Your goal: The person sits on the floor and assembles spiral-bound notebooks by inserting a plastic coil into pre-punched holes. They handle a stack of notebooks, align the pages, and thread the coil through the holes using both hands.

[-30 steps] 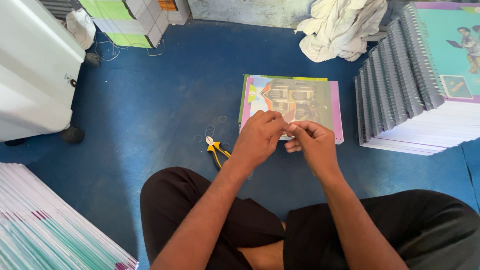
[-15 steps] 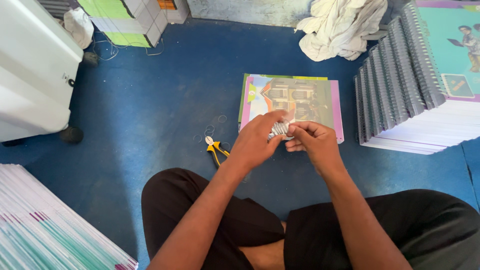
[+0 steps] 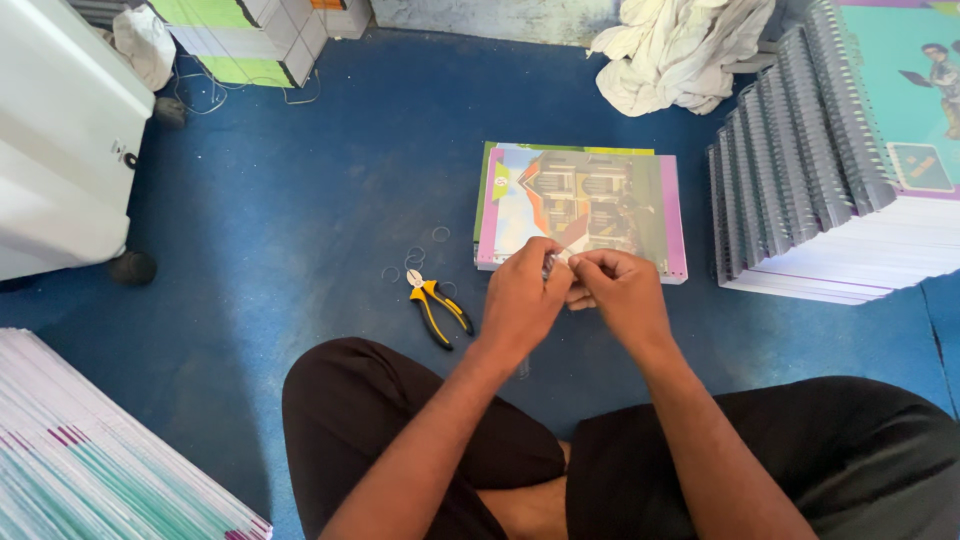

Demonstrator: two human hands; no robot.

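A tiny shiny thing [image 3: 556,264] sits pinched between the fingertips of both hands (too small to tell what it is). Right behind it, a stack of colourful notebooks [image 3: 580,205] lies flat on the blue floor, picture cover facing up.

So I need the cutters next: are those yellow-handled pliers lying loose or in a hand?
Loose: the pliers lie on the blue floor, untouched.

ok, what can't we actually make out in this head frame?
- Small silvery piece pinched between left hand and right hand: too small, mostly covered by fingertips; kind unclear.
- Near edge of the colourful book: hidden behind both hands.
- Spiral-bound stack: cut off by the right and top edges.
- Clear rings by the pliers: too faint to count.
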